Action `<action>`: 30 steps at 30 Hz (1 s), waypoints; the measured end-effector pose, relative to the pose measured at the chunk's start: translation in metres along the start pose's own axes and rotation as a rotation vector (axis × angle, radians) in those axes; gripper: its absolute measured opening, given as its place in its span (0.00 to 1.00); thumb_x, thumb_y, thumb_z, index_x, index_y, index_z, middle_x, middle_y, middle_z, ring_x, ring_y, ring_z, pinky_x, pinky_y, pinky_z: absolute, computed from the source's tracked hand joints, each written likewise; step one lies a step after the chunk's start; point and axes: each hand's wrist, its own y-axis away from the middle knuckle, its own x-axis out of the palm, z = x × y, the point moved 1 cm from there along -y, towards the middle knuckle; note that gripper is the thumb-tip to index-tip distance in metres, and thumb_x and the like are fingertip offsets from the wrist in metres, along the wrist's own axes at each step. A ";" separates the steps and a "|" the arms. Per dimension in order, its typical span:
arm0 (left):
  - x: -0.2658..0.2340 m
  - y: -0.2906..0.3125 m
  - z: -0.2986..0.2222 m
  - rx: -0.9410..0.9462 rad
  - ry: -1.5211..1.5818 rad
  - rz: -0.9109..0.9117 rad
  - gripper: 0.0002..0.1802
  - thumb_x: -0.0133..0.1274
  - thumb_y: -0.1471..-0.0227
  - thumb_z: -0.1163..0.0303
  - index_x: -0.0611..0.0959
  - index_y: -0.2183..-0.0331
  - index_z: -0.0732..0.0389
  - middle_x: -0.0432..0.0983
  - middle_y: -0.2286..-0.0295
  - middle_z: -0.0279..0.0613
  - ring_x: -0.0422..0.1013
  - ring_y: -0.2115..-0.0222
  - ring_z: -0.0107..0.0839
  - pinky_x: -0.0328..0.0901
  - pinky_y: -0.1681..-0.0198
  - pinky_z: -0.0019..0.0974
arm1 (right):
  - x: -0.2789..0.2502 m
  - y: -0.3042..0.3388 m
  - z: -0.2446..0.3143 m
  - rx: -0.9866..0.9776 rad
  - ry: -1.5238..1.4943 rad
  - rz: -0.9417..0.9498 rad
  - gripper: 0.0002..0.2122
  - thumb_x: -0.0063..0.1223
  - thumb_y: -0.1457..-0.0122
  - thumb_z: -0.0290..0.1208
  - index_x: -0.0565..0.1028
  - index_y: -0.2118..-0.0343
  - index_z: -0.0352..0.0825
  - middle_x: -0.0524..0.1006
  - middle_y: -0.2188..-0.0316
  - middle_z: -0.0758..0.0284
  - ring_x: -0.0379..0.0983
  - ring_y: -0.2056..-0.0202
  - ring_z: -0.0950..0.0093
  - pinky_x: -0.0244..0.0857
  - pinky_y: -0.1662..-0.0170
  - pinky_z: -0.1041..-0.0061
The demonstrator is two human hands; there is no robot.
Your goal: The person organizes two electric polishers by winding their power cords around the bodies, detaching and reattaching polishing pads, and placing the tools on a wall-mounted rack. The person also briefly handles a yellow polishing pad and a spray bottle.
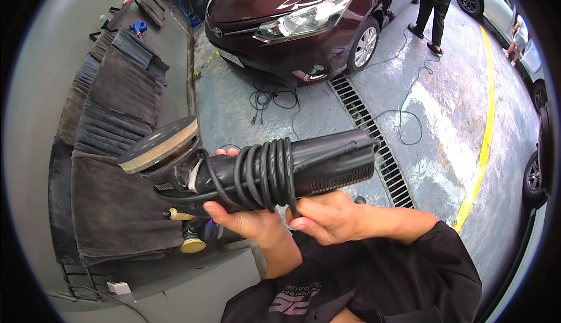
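Observation:
A black car polisher (333, 159) lies sideways in front of my chest, its round backing pad (160, 145) at the left end, tilted upward. Several turns of its black power cord (263, 174) are wound around the body. My left hand (254, 221) grips the polisher from below near the head, thumb on the near side and fingertips showing beyond it. Below the coil, my right hand (330, 215) is closed on the cord, its fingers pinched together beside the polisher's underside.
Dark towels (117, 206) hang on a rack along the left wall. Another polisher with a yellow pad (193, 245) is beside them. A maroon car (304, 25) stands ahead. Loose cable (272, 97) and a floor drain grate (374, 142) cross the floor. A person (435, 7) stands farther back.

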 end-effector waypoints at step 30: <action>-0.121 -0.145 -0.096 0.194 -0.281 -0.097 0.35 0.51 0.52 0.47 0.72 0.53 0.67 0.73 0.61 0.53 0.71 0.61 0.40 0.69 0.58 0.44 | 0.058 -0.143 -0.042 0.332 0.410 0.219 0.15 0.54 0.42 0.35 0.72 0.81 0.30 0.68 0.88 0.59 0.67 0.84 0.59 0.59 0.78 0.68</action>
